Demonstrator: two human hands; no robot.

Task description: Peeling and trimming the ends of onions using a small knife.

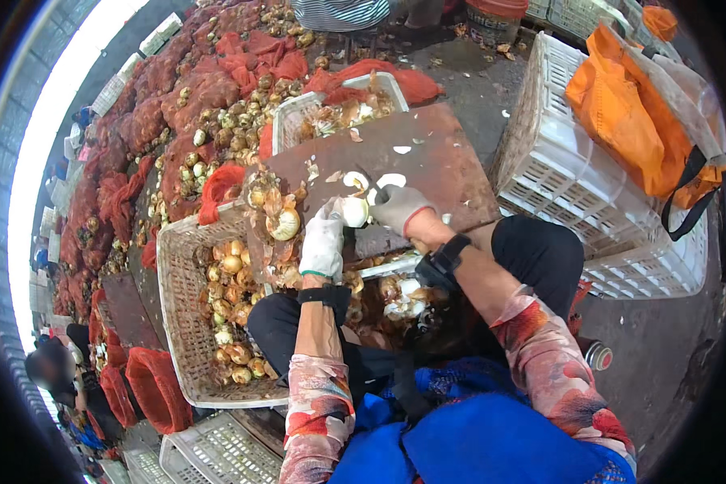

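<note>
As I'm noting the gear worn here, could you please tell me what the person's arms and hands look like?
The left hand wears a white glove; the right hand, a greyer glove with a reddish edge. A black band circles each wrist, the right one bulkier. The sleeves bear a floral print in red, pink and pale tones.
</note>
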